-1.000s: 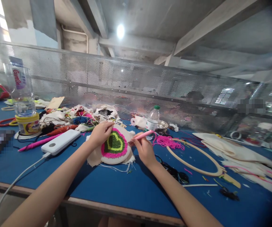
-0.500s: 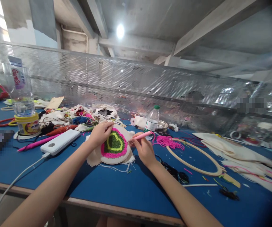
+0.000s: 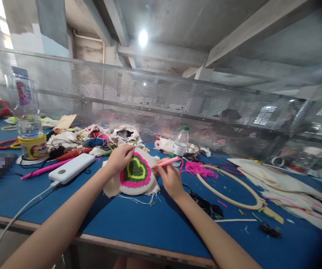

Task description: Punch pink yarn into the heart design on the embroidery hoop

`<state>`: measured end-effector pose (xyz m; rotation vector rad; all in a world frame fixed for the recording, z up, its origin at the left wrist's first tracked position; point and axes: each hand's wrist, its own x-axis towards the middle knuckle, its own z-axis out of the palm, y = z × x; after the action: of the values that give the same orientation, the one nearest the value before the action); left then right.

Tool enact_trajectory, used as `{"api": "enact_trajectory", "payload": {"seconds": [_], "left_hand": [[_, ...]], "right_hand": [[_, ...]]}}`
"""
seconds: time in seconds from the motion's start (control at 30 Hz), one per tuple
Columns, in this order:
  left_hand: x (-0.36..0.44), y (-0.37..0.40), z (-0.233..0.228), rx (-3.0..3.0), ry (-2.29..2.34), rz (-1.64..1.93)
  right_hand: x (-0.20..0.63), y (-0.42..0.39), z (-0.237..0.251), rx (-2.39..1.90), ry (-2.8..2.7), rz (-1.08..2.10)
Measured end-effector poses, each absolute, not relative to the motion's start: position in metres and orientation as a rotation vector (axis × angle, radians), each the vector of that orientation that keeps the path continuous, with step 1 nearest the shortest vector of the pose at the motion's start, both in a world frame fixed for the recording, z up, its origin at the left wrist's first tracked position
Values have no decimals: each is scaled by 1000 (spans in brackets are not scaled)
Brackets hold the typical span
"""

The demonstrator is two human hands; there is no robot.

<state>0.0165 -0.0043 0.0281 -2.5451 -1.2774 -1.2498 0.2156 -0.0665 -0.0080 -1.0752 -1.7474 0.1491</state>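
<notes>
The embroidery piece (image 3: 135, 172), a round of pale cloth stitched with a green heart ringed in pink, lies tilted up near the middle of the blue tabletop (image 3: 149, 224), somewhat toward its front edge. The left hand (image 3: 119, 157) grips its upper left rim, fingers (image 3: 127, 148) curled over the cloth edge. The right hand (image 3: 170, 178) sits just beside its right rim, fingers pinched closed around a pink punch needle (image 3: 166, 161) whose tip meets the cloth.

To the right, a tangle of pink yarn (image 3: 198, 169) lies near the tool, and beyond it an empty wooden hoop (image 3: 230, 188) rests flat, with pale cloth pieces (image 3: 284, 185) heaped toward the right edge. A small water bottle (image 3: 180, 142) stands behind the hands. To the left lie a white power bank (image 3: 71, 168) with its cable running off the front edge, a heap of cloth and yarn scraps (image 3: 93, 140), and a large clear bottle (image 3: 25, 108) beside a yellow tub (image 3: 33, 146) near the left edge.

A perforated metal screen (image 3: 149, 101) closes the far edge under concrete beams and 1 ceiling lamp (image 3: 143, 37).
</notes>
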Motion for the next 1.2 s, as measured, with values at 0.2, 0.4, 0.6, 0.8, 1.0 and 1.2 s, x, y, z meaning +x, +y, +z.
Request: {"api": "enact_trajectory", "payload": {"seconds": [0.2,0.4,0.6,0.8,1.0,1.2], "left_hand": [[19,-5,21,-2608,-1239,-1220],[19,-7,21,-2572,-1286,-1227],[19,-10,23,-2582,-1273,-1204],[18,-11,23,-2591,-1269,-1209],[19,-10,24,-2591,-1229,-1243],[19,-8,22,-2604,-1234,-1238]], "right_hand": [[214,-68,-8,-1049,-1730,227],[212,-70,-6,-1030,-1700,276],[213,-70,-6,-1012,-1668,342],[213,-70,-6,-1040,-1709,295],[212,-73,-4,-1008,-1646,360],[211,-72,-4,-1004,-1653,376]]}}
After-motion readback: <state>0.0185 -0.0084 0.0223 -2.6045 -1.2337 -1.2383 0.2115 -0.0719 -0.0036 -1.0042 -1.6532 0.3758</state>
